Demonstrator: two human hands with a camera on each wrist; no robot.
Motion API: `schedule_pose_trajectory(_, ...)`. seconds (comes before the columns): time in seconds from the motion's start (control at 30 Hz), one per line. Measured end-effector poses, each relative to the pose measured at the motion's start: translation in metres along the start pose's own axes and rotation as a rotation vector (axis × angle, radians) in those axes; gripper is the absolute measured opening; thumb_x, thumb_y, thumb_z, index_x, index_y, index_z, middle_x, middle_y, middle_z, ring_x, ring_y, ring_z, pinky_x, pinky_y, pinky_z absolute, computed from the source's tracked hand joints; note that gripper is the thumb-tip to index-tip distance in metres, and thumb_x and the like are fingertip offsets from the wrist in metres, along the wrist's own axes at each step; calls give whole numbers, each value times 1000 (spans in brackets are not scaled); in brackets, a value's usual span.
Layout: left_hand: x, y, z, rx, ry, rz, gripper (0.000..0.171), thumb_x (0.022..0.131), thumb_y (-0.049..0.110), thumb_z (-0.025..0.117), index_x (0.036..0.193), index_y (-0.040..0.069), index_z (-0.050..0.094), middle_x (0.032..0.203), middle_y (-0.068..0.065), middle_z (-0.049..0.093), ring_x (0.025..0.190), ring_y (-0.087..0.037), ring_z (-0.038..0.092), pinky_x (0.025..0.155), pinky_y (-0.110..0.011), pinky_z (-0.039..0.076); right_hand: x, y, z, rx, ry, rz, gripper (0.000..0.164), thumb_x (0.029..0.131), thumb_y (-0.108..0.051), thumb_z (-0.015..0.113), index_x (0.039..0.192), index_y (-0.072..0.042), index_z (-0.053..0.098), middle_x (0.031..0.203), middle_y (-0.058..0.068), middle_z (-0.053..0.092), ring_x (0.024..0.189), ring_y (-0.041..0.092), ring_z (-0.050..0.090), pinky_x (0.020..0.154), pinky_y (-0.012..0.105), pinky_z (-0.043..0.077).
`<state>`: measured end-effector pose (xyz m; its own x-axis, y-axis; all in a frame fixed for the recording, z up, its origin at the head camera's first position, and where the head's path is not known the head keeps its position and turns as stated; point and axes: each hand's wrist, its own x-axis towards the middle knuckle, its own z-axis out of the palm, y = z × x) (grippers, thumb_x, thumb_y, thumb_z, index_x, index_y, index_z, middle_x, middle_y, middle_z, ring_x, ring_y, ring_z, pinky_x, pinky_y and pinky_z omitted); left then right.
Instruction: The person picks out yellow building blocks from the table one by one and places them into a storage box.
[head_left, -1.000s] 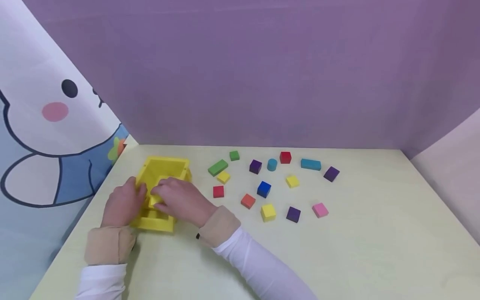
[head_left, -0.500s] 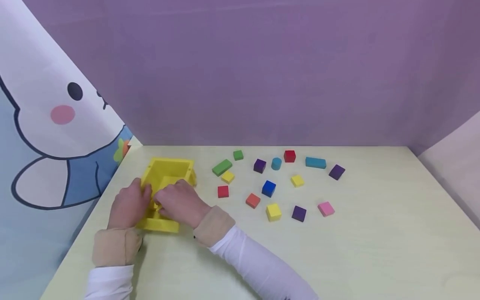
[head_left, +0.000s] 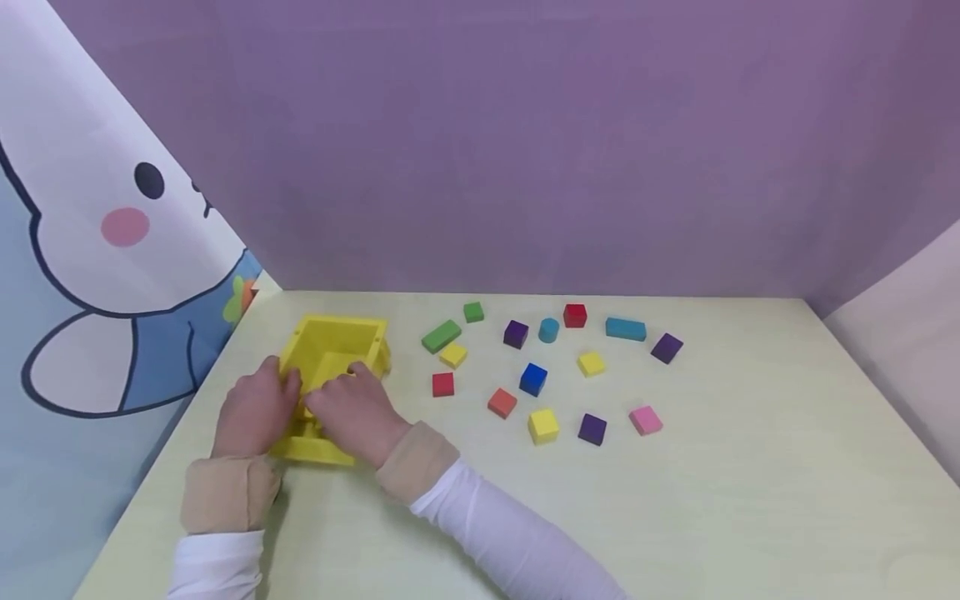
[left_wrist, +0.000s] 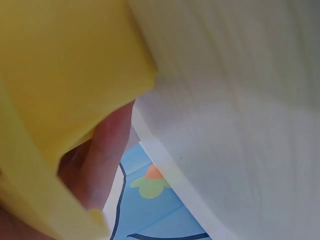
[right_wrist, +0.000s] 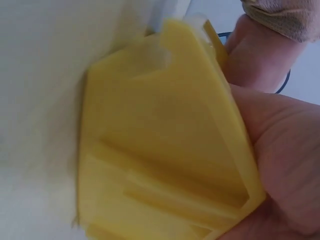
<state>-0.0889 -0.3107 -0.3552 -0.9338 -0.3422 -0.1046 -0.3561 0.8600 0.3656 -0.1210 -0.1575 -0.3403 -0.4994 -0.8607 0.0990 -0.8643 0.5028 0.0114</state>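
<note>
A yellow plastic box (head_left: 315, 451), open at the top, stands at the left of the table. My left hand (head_left: 255, 408) grips its left wall; in the left wrist view, fingers (left_wrist: 107, 145) curl against the outside of the box. My right hand (head_left: 356, 412) reaches over the right wall, its fingers down inside and hidden by the hand's back. Some yellow structure shows below these fingers, but I cannot tell whether they hold it. Ridged yellow plastic of the box (right_wrist: 165, 110) fills the right wrist view, with the right hand lying over its edge.
Several coloured blocks lie scattered right of the box, among them a green bar (head_left: 441, 336), a red block (head_left: 443, 384), a blue cube (head_left: 533, 379), a yellow cube (head_left: 543, 426) and a pink block (head_left: 646, 420). A purple backdrop (head_left: 525, 150) rises behind the table.
A second ago a yellow piece showed between my right fingers inside the box; now the right hand covers that spot, turned with its knuckles up. The left hand keeps its grip.
</note>
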Motion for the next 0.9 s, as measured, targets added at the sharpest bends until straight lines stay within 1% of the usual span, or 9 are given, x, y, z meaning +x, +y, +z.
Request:
schedule_pose_trajectory(0.1, 0, -2, 0, -3, 4, 0, 48, 98, 37, 25, 112, -6, 41, 72, -12, 50, 59, -22, 48, 57, -32, 40, -3, -1, 4, -30, 33, -9, 9, 87, -34, 58, 95, -33, 63, 79, -14, 59, 72, 4, 48, 87, 29, 33)
schedule_pose_trajectory(0.2, 0, -2, 4, -21, -8, -5, 47, 98, 37, 27, 113, -5, 41, 72, -12, 50, 58, -21, 48, 57, -31, 41, -7, 0, 8, -37, 51, -14, 13, 85, -41, 59, 94, -33, 63, 82, -15, 59, 74, 4, 47, 84, 27, 31)
schedule_pose_trajectory(0.4, 0, -2, 3, -24, 17, -18, 43, 98, 36, 28, 109, -3, 41, 69, -12, 49, 55, -21, 48, 54, -31, 41, -8, 1, 9, -46, 69, -39, 17, 86, -44, 57, 93, -32, 65, 80, -14, 58, 75, 6, 46, 88, 28, 30)
schedule_pose_trajectory(0.5, -1, -3, 2, -10, 26, -16, 40, 97, 33, 29, 107, -3, 41, 68, -12, 49, 54, -22, 47, 53, -31, 40, -8, 3, 11, -1, 72, -83, 18, 88, -40, 55, 98, -30, 66, 86, -15, 56, 82, 6, 48, 92, 27, 30)
schedule_pose_trajectory(0.57, 0, -2, 2, -6, 34, 0, 38, 97, 32, 30, 105, -3, 42, 67, -12, 49, 53, -22, 47, 52, -31, 40, -10, 8, 11, 54, 88, -126, 21, 89, -37, 54, 104, -27, 64, 93, -14, 55, 89, 7, 46, 93, 25, 29)
schedule_pose_trajectory(0.63, 0, -2, 1, 4, 51, 21, 36, 97, 31, 31, 102, -3, 42, 66, -12, 49, 52, -22, 46, 51, -32, 39, -13, 15, 11, 129, 131, -170, 26, 89, -35, 54, 111, -23, 62, 103, -11, 53, 98, 7, 44, 94, 21, 28)
schedule_pose_trajectory(0.73, 1, -1, 0, 17, 63, 37, 34, 97, 30, 32, 101, -2, 42, 65, -12, 49, 51, -22, 46, 50, -32, 39, -20, 25, 8, 235, 233, -204, 34, 89, -37, 53, 117, -19, 58, 114, -7, 49, 107, 8, 40, 95, 15, 26)
schedule_pose_trajectory(0.83, 2, 1, 1, 26, 66, 25, 34, 97, 30, 33, 102, -2, 42, 66, -12, 49, 51, -23, 46, 50, -33, 39, -27, 38, 4, 296, 334, -209, 35, 89, -39, 51, 115, -16, 58, 116, -5, 48, 110, 8, 39, 97, 13, 24)
schedule_pose_trajectory(0.9, 3, 2, 2, 25, 56, 15, 35, 97, 30, 33, 104, -3, 43, 66, -12, 50, 52, -23, 46, 51, -33, 39, -32, 46, 4, 297, 365, -212, 34, 89, -41, 50, 112, -16, 59, 113, -5, 49, 109, 8, 40, 96, 13, 25)
